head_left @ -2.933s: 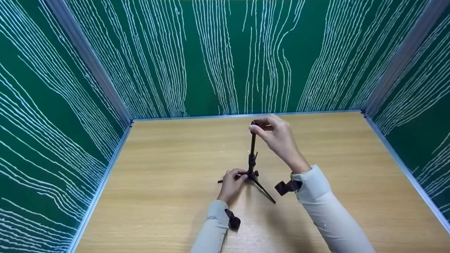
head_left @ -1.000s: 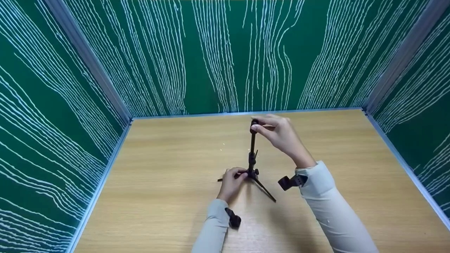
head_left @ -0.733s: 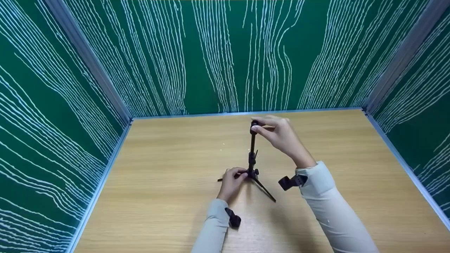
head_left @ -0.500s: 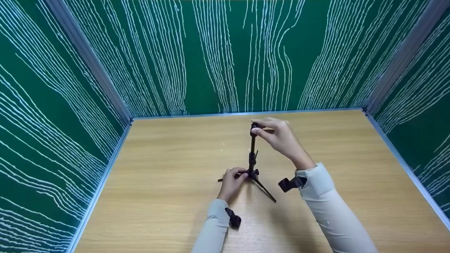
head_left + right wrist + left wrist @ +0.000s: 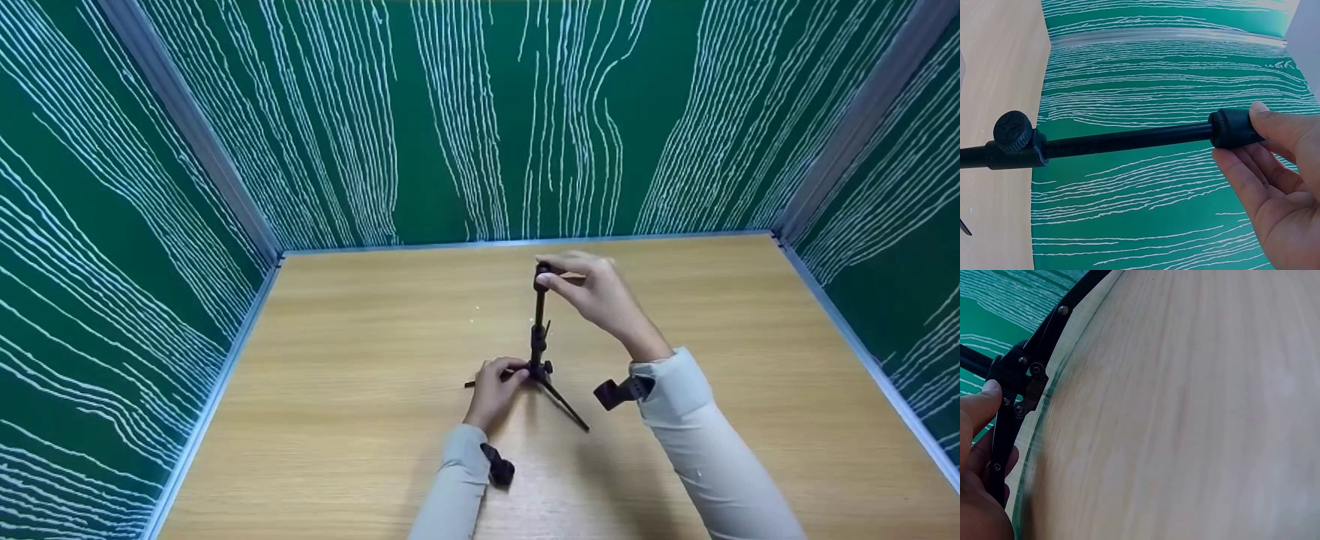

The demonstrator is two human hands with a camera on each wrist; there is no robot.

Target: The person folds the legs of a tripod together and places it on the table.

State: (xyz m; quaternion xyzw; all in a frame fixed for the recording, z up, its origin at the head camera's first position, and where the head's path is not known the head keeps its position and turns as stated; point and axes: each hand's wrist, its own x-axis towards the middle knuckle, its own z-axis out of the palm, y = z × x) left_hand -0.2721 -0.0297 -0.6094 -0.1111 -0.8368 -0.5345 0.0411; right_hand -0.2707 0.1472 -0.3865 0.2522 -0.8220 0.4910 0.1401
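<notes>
Closest in the head view, a pale grey-green left sleeve [image 5: 450, 484] and a matching right sleeve [image 5: 712, 465] reach in from the lower edge, with a small black strapped-on device [image 5: 498, 468] behind the left fingers and a second black device [image 5: 622, 392] well below the right fingers. The left hand [image 5: 495, 394] comes next, its thumb and fingers gripping one slim leg of a black tripod stand [image 5: 538, 337] close to the base joint [image 5: 1016, 377]. That leg's tip sticks out to the left past these fingers; another black leg [image 5: 562, 407] slants away to the right of them, down onto the pale wood-grain counter [image 5: 337, 360]. The stand is upright, its tubular post rising just right of the left fingers and leading up to the right ones. Partway along it, below the right fingers, sits a round ridged black knob [image 5: 1012, 131]. The right hand [image 5: 604, 300] pinches the black cylindrical cap [image 5: 1235, 128] on top of the post between thumb and fingers. A thin dark piece behind the post seems to be a third leg, though the post partly hides it. Tiny white specks [image 5: 477, 307] lie left of the right fingers. Beyond them stands a green panel with wavy white lines [image 5: 442, 202].
</notes>
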